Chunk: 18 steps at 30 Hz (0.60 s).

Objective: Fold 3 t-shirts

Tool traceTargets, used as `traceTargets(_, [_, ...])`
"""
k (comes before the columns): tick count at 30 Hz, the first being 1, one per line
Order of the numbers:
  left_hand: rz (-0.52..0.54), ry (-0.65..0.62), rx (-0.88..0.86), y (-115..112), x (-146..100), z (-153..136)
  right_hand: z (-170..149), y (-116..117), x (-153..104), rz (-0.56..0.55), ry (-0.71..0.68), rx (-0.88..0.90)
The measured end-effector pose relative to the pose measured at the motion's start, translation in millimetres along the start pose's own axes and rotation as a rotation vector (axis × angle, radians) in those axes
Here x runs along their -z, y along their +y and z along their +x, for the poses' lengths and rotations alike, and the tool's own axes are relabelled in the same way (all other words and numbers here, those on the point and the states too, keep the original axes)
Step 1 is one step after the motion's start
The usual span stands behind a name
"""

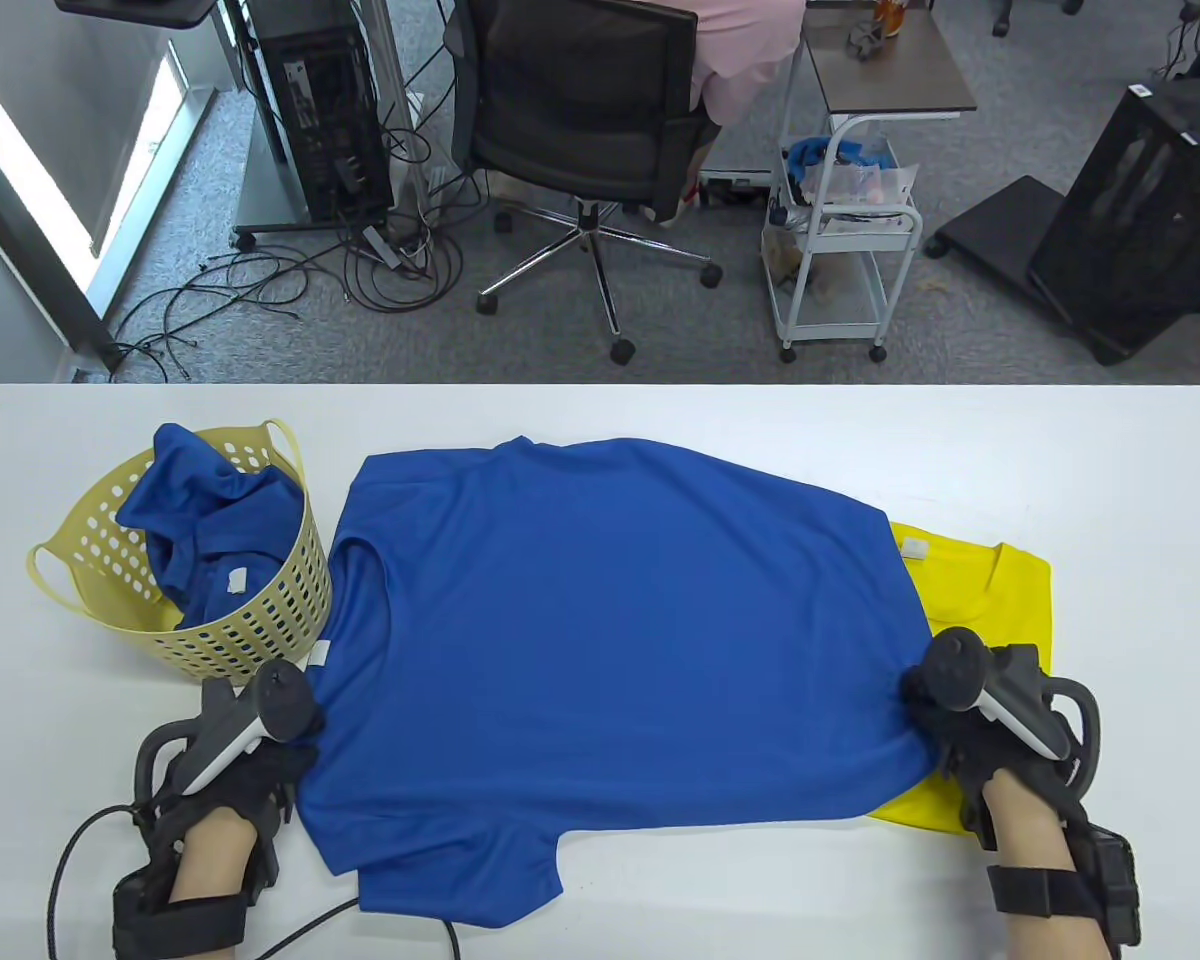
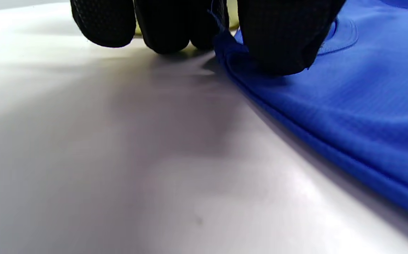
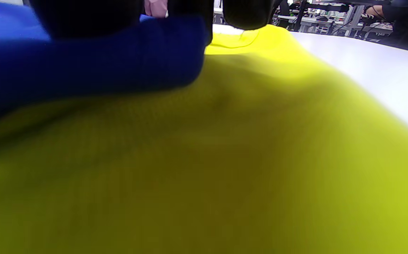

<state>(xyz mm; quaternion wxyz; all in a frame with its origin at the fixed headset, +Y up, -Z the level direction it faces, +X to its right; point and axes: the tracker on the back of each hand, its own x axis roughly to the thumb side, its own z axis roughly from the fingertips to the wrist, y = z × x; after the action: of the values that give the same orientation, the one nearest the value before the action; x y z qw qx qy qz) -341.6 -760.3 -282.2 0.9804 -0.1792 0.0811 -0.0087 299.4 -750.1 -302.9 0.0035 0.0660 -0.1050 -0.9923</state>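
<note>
A blue t-shirt (image 1: 610,640) lies spread flat across the middle of the white table, collar to the left. My left hand (image 1: 280,725) pinches its left edge near the collar; the left wrist view shows the fingers (image 2: 278,38) pressing the blue fabric (image 2: 348,106) on the table. My right hand (image 1: 945,705) grips the shirt's right hem; the right wrist view shows blue cloth (image 3: 101,60) bunched under the fingers. A folded yellow t-shirt (image 1: 990,600) lies under the blue shirt's right end, and fills the right wrist view (image 3: 225,158). Another blue t-shirt (image 1: 210,520) is crumpled in the basket.
A yellow perforated basket (image 1: 260,620) stands at the table's left, close to my left hand. A black cable (image 1: 70,860) runs along the front left of the table. The table's far edge (image 1: 600,386) borders an office floor with a chair and a cart.
</note>
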Motion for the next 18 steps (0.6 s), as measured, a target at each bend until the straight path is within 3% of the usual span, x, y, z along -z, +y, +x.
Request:
traceTargets(2, [0.012, -0.004, 0.01, 2, -1, -1, -2, -4, -2, -0.044, -0.003, 0.02])
traceTargets(6, [-0.043, 0.014, 0.028, -1, 1, -6, -7, 4, 2, 0.048, 0.005, 0.027])
traceTargets(9, [-0.066, 0.035, -0.006, -1, 1, -9, -10, 5, 3, 0.037, 0.007, 0.073])
traceTargets(14, [-0.047, 0.06, -0.031, -2, 4, -14, 0, 9, 1, -0.091, -0.005, 0.0])
traceTargets(18, [-0.023, 0.079, -0.077, -3, 5, -22, 3, 13, 1, -0.108, -0.024, -0.044])
